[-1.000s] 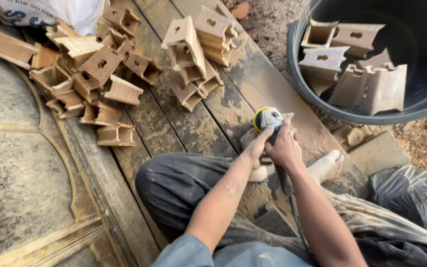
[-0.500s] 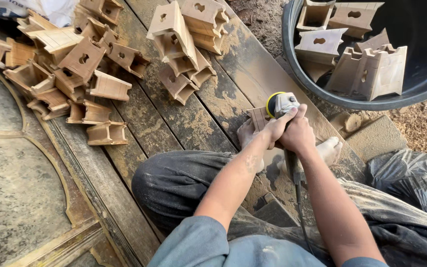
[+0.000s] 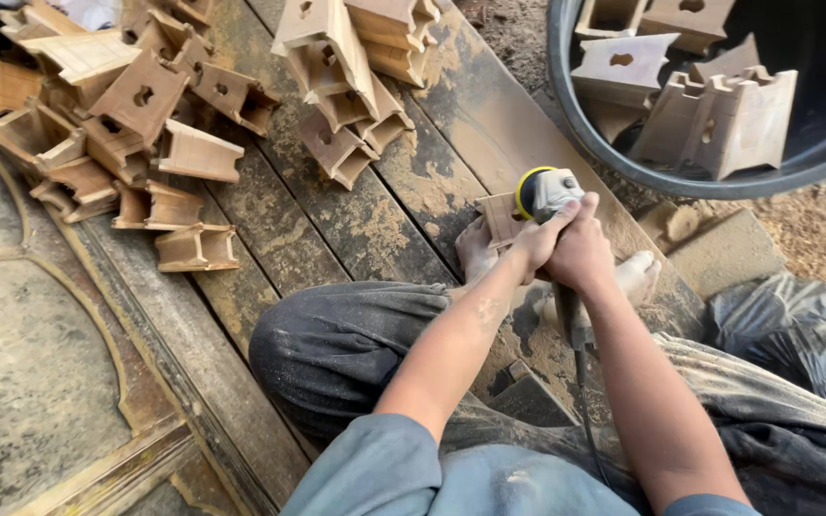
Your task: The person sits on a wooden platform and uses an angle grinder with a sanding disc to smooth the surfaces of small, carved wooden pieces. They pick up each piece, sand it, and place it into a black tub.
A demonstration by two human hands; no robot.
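Head view, looking down over seated legs on a dusty plank floor [image 3: 336, 229].

Right hand [image 3: 583, 250]: closed in a full grip around the body of a handheld power sander [image 3: 549, 194], fingers wrapped over the top, knuckles up. Left hand [image 3: 533, 245]: closed beside the right, thumb and fingers curled onto the same tool body just behind its head; both hands touching each other. Sander: grey head with a yellow-rimmed pad, tilted down and pressed against a small wooden block [image 3: 500, 218]. Power cord [image 3: 580, 382] running from the tool back between the forearms.

Wooden block: on the planks directly ahead of the knees, at the left edge of the sander pad, pinned at its near side by a bare foot [image 3: 475, 250]. Second bare foot [image 3: 635, 277] resting on the planks to the right of the hands.

Surroundings: loose pile of similar notched wooden blocks [image 3: 136, 124] at upper left; a smaller stacked group [image 3: 351, 76] at top centre, well apart from the hands. Black round tub [image 3: 623, 172] at upper right, holding more of the same blocks [image 3: 709, 105]. Sawdust spread across the planks and ground. Crumpled dark plastic sheet [image 3: 795, 330] at right, near the right elbow.
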